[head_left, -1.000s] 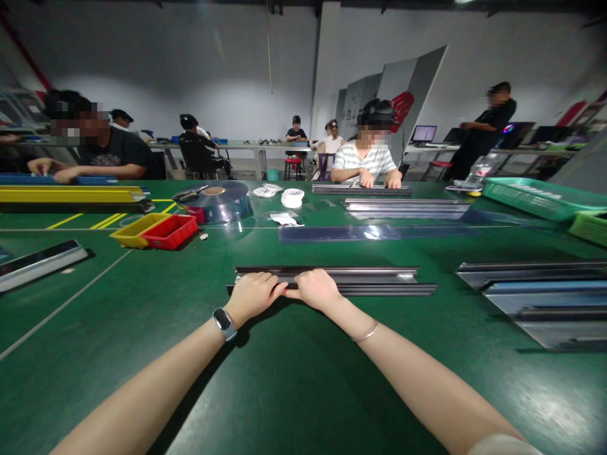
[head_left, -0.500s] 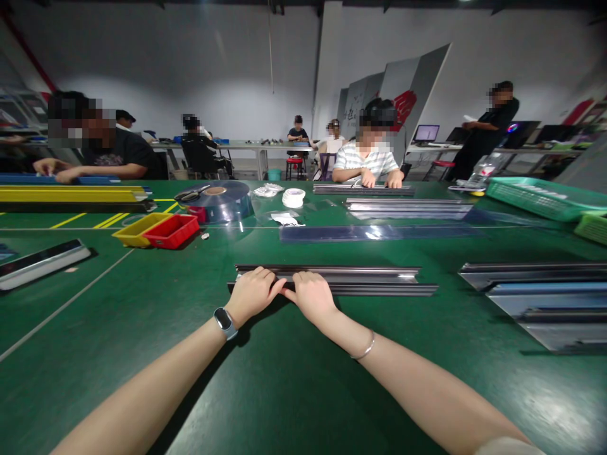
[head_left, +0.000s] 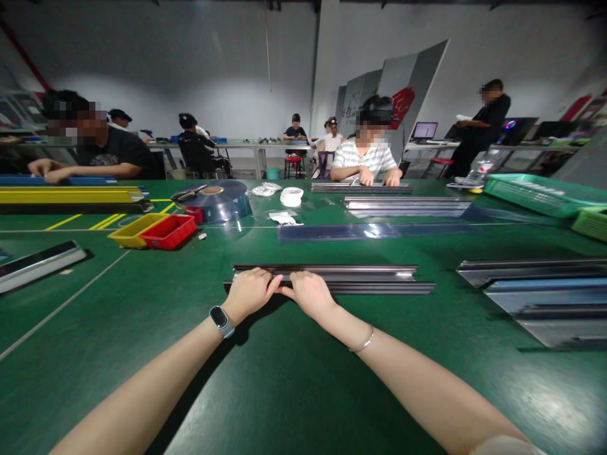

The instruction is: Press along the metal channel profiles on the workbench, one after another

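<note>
A dark metal profile (head_left: 374,288), shaped like a long channel with raised edges, lies crosswise on the green table in front of me. My left hand (head_left: 250,291) is closed over its left part, the fingers curled into the channel and the thumb along the near edge. Close beside it, my right hand (head_left: 310,292) grips the same profile, its fingers also bent over the near edge. Both thumbs point at each other and nearly touch. The fingertips and whatever is beneath them are hidden.
More metal profiles (head_left: 545,291) lie at the right. Beyond my hands are a clear plastic strip (head_left: 332,233), a large film roll (head_left: 227,205), tape rolls (head_left: 291,197), a red bin (head_left: 169,232) and a yellow bin (head_left: 130,235). A co-worker (head_left: 367,155) sits opposite.
The whole view has shifted very slightly. Both hands keep their hold on the profile, with no clear movement along it.
</note>
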`<state>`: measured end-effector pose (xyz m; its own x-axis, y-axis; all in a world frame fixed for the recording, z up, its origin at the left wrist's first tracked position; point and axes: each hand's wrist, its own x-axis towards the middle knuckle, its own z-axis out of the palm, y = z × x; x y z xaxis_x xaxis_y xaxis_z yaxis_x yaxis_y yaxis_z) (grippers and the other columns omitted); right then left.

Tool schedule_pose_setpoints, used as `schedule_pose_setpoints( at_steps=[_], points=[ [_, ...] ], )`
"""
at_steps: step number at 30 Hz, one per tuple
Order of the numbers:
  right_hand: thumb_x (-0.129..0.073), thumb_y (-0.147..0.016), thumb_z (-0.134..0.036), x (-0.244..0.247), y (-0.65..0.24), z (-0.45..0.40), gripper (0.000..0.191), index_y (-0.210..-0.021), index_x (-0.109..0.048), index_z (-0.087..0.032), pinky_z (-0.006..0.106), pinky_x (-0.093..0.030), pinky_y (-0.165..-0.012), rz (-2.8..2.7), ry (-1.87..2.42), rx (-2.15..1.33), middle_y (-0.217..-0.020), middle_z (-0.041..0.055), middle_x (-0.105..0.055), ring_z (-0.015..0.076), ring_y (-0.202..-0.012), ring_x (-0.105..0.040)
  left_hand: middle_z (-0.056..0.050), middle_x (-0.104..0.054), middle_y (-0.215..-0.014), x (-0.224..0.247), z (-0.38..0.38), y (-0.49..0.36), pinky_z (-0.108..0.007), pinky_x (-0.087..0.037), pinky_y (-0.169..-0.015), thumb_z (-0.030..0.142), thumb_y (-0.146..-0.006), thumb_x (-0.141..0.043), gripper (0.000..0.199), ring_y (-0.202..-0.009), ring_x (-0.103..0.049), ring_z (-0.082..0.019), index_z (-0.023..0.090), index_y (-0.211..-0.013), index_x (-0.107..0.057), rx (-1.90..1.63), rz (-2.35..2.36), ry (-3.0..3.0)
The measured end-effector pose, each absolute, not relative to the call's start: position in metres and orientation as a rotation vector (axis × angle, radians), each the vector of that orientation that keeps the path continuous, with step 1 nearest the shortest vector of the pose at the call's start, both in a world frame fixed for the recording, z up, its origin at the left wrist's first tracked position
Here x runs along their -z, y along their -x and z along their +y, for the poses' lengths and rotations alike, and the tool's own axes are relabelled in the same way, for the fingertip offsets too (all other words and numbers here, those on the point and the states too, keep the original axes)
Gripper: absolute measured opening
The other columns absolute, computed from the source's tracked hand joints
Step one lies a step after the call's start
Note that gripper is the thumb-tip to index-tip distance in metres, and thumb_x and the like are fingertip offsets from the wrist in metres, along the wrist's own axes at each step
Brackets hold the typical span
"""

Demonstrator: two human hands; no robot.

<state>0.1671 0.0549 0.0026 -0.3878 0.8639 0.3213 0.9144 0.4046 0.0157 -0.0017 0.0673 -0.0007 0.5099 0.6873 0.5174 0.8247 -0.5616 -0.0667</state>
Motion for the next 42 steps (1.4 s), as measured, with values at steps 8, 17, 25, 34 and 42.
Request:
schedule_pose_setpoints(
  at_steps=[8,17,25,34,42],
  points=[
    [-0.036,-0.080,-0.057,0.0040,-0.1686,0.0549,0.047,-0.079,-0.056,-0.015,0.028,-0.039,-0.071,-2.355,1.455,0.329,-0.081,0.0080,-0.058,0.0184,-0.082,-0.052,-0.006,-0.060,-0.070,-0.0026,0.0616,0.0024,-0.028,-0.038,-0.065,0.038,-0.089,-0.032,0.039,-0.071,-0.053,-0.016,0.016,-0.070,-0.057,0.598,-1.267,2.451],
    [-0.042,-0.076,-0.059,0.0017,-0.1710,0.0560,0.046,-0.081,-0.056,-0.016,0.025,-0.040,-0.065,-2.422,1.467,0.294,-0.079,0.0066,-0.058,0.0174,-0.078,-0.055,-0.004,-0.058,-0.074,-0.0030,0.0602,0.0024,-0.027,-0.037,-0.063,0.042,-0.087,-0.035,0.033,-0.072,-0.052,-0.016,0.017,-0.075,-0.054,0.592,-1.191,2.468],
    [-0.043,-0.076,-0.059,0.0008,-0.1711,0.0614,0.046,-0.079,-0.058,-0.015,0.026,-0.040,-0.065,-2.470,1.474,0.283,-0.077,0.0069,-0.060,0.0183,-0.075,-0.057,-0.004,-0.059,-0.073,-0.0015,0.0617,0.0037,-0.027,-0.037,-0.062,0.043,-0.087,-0.035,0.036,-0.070,-0.053,-0.015,0.016,-0.072,-0.054,0.555,-1.194,2.488],
    [-0.042,-0.076,-0.059,0.0026,-0.1714,0.0617,0.047,-0.077,-0.058,-0.016,0.027,-0.039,-0.062,-2.456,1.479,0.270,-0.075,0.0063,-0.060,0.0187,-0.072,-0.058,-0.003,-0.061,-0.076,-0.0006,0.0624,0.0041,-0.028,-0.035,-0.060,0.044,-0.087,-0.033,0.037,-0.070,-0.055,-0.016,0.017,-0.072,-0.053,0.498,-1.240,2.500],
    [-0.040,-0.077,-0.060,0.0019,-0.1711,0.0616,0.050,-0.078,-0.059,-0.014,0.027,-0.039,-0.063,-2.471,1.496,0.275,-0.076,0.0087,-0.061,0.0191,-0.073,-0.058,-0.003,-0.061,-0.075,-0.0009,0.0638,0.0036,-0.028,-0.035,-0.059,0.048,-0.086,-0.033,0.040,-0.070,-0.056,-0.017,0.017,-0.072,-0.054,0.484,-1.265,2.486]
  ],
)
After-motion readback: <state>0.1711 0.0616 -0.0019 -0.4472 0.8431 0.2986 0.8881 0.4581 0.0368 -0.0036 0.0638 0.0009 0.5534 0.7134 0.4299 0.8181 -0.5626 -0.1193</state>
